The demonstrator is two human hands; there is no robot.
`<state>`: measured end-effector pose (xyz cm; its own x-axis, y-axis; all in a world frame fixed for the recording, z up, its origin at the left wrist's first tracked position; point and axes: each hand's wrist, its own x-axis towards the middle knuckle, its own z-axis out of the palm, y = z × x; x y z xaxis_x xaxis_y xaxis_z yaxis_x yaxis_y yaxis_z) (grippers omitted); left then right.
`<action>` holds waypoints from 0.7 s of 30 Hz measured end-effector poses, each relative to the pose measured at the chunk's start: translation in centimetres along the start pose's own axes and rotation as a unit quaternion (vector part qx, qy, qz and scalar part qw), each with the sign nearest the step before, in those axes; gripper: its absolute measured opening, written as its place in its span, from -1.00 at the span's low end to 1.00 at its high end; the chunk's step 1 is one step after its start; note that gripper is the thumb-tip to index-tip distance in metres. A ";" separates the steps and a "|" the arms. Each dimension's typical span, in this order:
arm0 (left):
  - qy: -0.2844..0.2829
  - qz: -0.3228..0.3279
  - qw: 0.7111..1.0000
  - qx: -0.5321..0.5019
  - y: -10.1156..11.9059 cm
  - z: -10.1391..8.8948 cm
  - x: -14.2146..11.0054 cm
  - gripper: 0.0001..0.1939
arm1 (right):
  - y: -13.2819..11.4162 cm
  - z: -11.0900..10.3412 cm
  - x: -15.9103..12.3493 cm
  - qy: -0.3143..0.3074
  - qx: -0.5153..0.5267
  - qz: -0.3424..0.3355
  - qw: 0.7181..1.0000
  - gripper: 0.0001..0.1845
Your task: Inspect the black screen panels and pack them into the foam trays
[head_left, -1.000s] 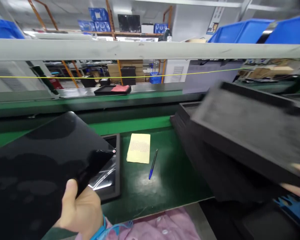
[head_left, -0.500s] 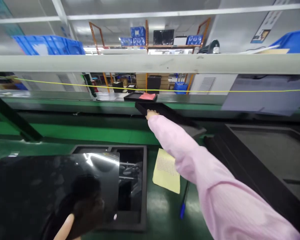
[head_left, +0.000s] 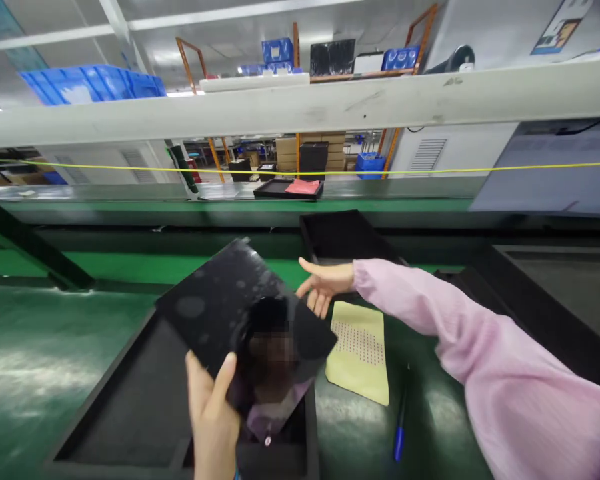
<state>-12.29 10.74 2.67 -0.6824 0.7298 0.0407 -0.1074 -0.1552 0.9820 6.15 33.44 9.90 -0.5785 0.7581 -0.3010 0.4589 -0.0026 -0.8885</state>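
My left hand [head_left: 213,413] grips the near edge of a glossy black panel [head_left: 230,313], thumb on top, and holds it tilted above a shallow black tray [head_left: 130,407] on the green bench. My right hand [head_left: 325,285], in a pink sleeve, is open with fingers spread, close to the panel's right corner and holding nothing. Just beyond it lies another black tray [head_left: 345,237] on the conveyor belt.
A yellow dotted card [head_left: 361,350] and a blue pen [head_left: 400,427] lie on the green mat to the right. A stack of black trays [head_left: 555,293] stands at the far right. A grey shelf beam [head_left: 300,110] and a yellow cord [head_left: 300,173] cross above the conveyor.
My right hand let go of the black tray on the conveyor and drew back toward the panel. My left hand lifted and turned the panel over the near tray.
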 end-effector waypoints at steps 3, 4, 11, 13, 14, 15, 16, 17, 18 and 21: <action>-0.077 -0.069 0.991 -0.090 0.8 4.8 0.5 -0.33 | 1.9 2.7 -5.2 -0.037 0.159 -0.021 0.986 -0.42; -0.112 -0.079 0.985 -0.104 1.0 6.0 0.6 -0.34 | 2.3 3.2 -6.5 -0.035 0.209 -0.028 0.977 -0.48; -0.214 -0.107 0.964 -0.116 0.2 10.5 1.7 -0.40 | 4.9 1.9 -9.5 0.110 0.366 -0.024 0.924 -0.75; -0.224 -0.126 0.960 -0.108 0.3 10.7 1.7 -0.34 | 5.8 1.2 -9.2 0.164 0.375 -0.019 0.912 -0.76; -0.228 -0.127 0.960 -0.106 0.4 10.5 1.6 -0.31 | 6.3 0.8 -8.7 0.197 0.374 -0.017 0.906 -0.75; -0.230 -0.117 0.961 -0.103 0.7 10.1 1.3 -0.29 | 6.7 0.3 -8.2 0.234 0.369 -0.016 0.899 -0.72; -0.233 -0.097 0.963 -0.099 1.0 9.4 1.0 -0.29 | 7.1 -0.3 -7.5 0.275 0.360 -0.018 0.891 -0.68; -0.238 -0.072 0.964 -0.090 1.4 8.5 0.5 -0.30 | 7.4 -0.8 -6.6 0.314 0.348 -0.023 0.883 -0.65; -0.251 -0.047 0.964 -0.077 1.7 7.4 -0.1 -0.31 | 7.7 -1.4 -5.7 0.348 0.332 -0.028 0.876 -0.62; -0.377 -0.015 0.925 -0.036 2.8 3.6 -2.4 -0.37 | 8.3 -2.5 -2.9 0.401 0.269 -0.051 0.874 -0.60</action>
<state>-8.36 10.98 6.03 0.0182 0.9872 0.1581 -0.1842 -0.1521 0.9710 13.30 32.82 4.26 0.1603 0.9850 -0.0633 -0.0751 -0.0518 -0.9958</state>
